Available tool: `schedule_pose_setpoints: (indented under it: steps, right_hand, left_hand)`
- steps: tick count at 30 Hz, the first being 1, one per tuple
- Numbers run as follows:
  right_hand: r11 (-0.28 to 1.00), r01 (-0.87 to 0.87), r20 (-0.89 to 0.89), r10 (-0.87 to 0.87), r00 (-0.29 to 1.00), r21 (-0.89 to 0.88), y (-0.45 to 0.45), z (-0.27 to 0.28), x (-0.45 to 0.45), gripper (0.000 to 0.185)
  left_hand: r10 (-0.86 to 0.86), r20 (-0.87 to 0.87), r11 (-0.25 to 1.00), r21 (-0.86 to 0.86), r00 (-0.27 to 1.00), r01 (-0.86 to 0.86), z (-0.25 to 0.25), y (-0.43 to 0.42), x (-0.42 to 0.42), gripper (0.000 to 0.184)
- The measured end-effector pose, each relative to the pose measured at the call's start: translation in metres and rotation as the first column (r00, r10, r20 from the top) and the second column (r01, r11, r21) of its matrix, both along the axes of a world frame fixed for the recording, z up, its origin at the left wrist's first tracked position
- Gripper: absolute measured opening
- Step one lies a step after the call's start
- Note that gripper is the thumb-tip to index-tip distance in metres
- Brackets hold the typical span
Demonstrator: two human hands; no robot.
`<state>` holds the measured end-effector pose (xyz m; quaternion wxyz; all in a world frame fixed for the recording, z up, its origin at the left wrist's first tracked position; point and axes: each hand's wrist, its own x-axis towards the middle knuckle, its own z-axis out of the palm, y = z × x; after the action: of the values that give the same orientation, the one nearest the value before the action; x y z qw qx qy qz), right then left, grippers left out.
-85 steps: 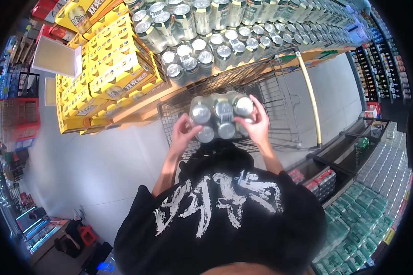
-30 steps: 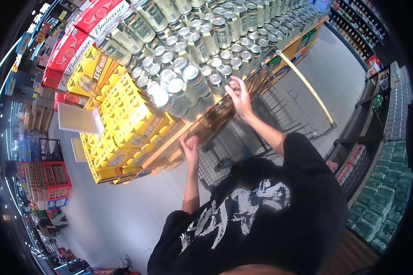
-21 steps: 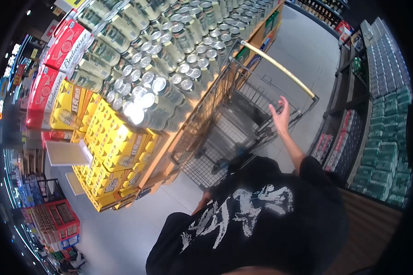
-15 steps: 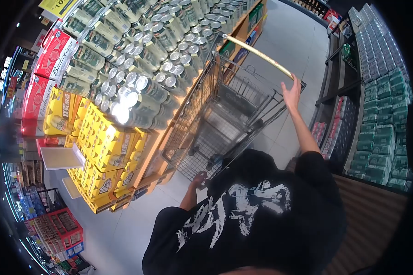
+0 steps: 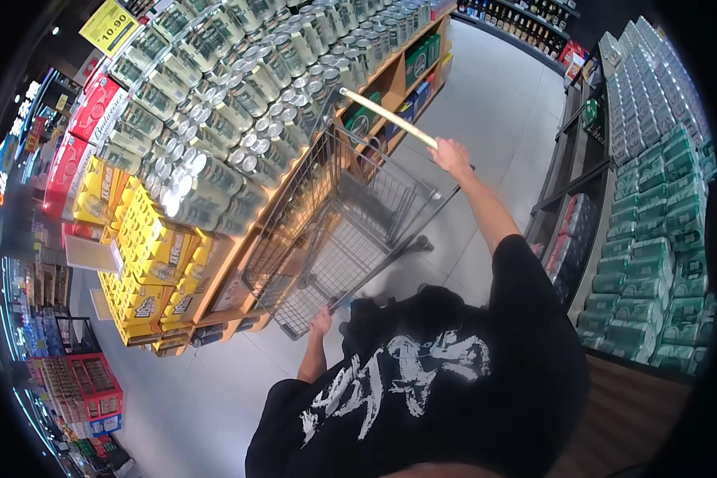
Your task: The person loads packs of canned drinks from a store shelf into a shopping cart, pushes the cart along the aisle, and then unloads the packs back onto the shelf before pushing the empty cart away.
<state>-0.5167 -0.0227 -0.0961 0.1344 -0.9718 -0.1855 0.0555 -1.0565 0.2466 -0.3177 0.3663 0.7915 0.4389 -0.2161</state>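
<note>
A grey wire shopping cart (image 5: 350, 239) stands tilted across the middle of the view, with a pale yellow handle bar (image 5: 386, 115) at its far end. My right hand (image 5: 452, 157) is closed around the right end of that bar. At the cart's near side, my left hand (image 5: 320, 321) holds the corner of the wire frame, its fingers partly hidden. Through the mesh, the wire floor of the basket shows. My black shirt (image 5: 446, 398) with white brush lettering fills the lower middle.
Stacked beer cans (image 5: 239, 103) stand on a wooden display (image 5: 390, 80) left of the cart. Yellow cartons (image 5: 143, 255) and red Budweiser boxes (image 5: 95, 103) sit at its end. Green can packs (image 5: 653, 255) line the right shelf. Bottles (image 5: 526, 28) stand at the back.
The cart has swung left and turned, its handle moving left and toward the display. Both hands have moved left with it, and my right hand's fingers have closed more around the bar.
</note>
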Motion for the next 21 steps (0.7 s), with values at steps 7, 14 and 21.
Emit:
schedule_pose_setpoints:
  steps: [7,14,21]
  right_hand:
    - [0.990,-0.031,-0.054,0.039,0.998,0.137,-0.047,0.002,-0.006,0.028]
    - [0.979,0.107,-0.029,-0.103,0.994,0.174,-0.130,-0.014,-0.040,0.027]
    - [0.954,0.247,-0.007,-0.249,0.968,0.168,-0.213,-0.015,-0.063,0.028]
  left_hand:
    - [0.088,0.153,0.968,0.221,0.984,-0.121,0.024,-0.073,0.013,0.068]
    - [-0.119,-0.050,0.948,0.292,0.992,0.128,0.033,-0.128,0.030,0.091]
    - [-0.283,-0.052,0.947,0.144,0.958,0.287,-0.045,-0.133,0.046,0.098]
